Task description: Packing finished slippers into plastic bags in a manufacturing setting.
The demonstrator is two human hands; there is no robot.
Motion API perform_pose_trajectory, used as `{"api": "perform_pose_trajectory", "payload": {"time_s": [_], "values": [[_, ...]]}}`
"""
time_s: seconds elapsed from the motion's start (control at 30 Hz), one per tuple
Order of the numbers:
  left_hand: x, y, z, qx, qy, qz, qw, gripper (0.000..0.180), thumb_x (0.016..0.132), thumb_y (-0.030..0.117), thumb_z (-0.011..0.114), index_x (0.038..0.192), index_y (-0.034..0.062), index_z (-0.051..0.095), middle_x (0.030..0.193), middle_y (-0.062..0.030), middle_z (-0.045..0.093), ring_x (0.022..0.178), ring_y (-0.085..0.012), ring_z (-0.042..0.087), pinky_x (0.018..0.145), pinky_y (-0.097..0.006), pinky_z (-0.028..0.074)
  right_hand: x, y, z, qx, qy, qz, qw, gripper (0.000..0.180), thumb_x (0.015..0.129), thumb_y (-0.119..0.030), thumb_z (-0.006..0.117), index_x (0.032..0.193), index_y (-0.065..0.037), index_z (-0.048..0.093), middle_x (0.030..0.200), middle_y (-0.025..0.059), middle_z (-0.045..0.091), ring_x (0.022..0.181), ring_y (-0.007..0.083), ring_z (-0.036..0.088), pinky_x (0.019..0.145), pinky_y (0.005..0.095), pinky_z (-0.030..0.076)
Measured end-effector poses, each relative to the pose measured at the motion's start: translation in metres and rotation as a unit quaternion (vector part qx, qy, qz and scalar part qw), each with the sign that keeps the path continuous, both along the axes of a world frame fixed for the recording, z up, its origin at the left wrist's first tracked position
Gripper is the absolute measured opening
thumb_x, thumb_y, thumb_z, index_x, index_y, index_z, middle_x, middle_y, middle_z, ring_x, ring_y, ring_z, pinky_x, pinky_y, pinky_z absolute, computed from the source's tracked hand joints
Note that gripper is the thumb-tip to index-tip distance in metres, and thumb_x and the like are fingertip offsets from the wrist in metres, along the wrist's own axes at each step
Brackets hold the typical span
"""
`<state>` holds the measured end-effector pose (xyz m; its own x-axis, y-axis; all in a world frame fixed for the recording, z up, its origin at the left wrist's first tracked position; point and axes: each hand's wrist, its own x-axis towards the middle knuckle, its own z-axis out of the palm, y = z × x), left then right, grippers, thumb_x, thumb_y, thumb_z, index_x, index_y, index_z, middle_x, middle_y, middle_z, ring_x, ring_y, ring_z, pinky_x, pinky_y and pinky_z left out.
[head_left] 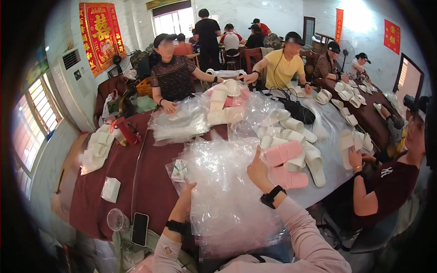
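A thick stack of clear plastic bags (227,195) lies in front of me, reaching from the table down over my lap. My left hand (187,190) grips the stack's left edge; its thumb shows, while the other fingers are hidden by the bags. At the upper right edge of the stack is my right hand (259,172), index finger stretched out and pointing away from me, the remaining fingers partly hidden. Just beyond it lie pink slippers (283,154) and a pile of white slippers (313,159).
More bags (180,123) and white slippers (219,98) lie across the table. On the dark red cloth (154,168) at left are a phone (140,229), a plastic cup (117,219), a white box (110,189) and a red tape dispenser (125,131). Co-workers sit opposite and at right.
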<state>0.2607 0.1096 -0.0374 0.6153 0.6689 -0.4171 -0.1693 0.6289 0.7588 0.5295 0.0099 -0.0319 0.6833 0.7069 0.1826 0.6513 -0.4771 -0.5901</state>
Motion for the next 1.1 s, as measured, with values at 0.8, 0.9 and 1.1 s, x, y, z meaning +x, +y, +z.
{"api": "perform_pose_trajectory", "payload": {"time_s": [0.8,0.9,1.1], "values": [[0.020,0.016,-0.025,0.092,0.070,0.020,0.993,0.072,0.083,0.030,0.065,0.139,-0.0007,0.032,0.135,-0.0184,0.042,0.126,-0.0279,0.038,0.104,-0.039,0.030,-0.067,0.030,-0.039,-0.091,-0.242,0.071,0.963,0.091,0.078,-0.071,0.048,0.147,-0.015,0.027,0.146,0.0279,0.027,0.131,0.0498,0.028,0.102,0.0665,0.018],[0.015,-0.018,0.021,0.469,0.198,0.125,0.852,0.072,0.084,0.032,0.064,0.140,0.0012,0.031,0.139,-0.0210,0.039,0.132,-0.0329,0.032,0.107,-0.042,0.026,-0.075,0.034,-0.042,-0.098,-0.226,0.071,0.967,0.093,0.077,-0.071,0.047,0.148,-0.015,0.025,0.148,0.0273,0.022,0.133,0.0515,0.023,0.102,0.0681,0.016],[0.042,-0.030,0.046,0.694,0.122,-0.372,0.605,0.077,0.085,0.026,0.062,0.148,0.0130,0.020,0.145,-0.0199,0.035,0.124,-0.0395,0.043,0.105,-0.043,0.033,-0.065,0.042,-0.042,-0.106,-0.196,0.114,0.968,0.082,0.081,-0.059,0.054,0.145,-0.013,0.029,0.148,0.0263,0.022,0.126,0.0483,0.035,0.094,0.0645,0.032]]}}
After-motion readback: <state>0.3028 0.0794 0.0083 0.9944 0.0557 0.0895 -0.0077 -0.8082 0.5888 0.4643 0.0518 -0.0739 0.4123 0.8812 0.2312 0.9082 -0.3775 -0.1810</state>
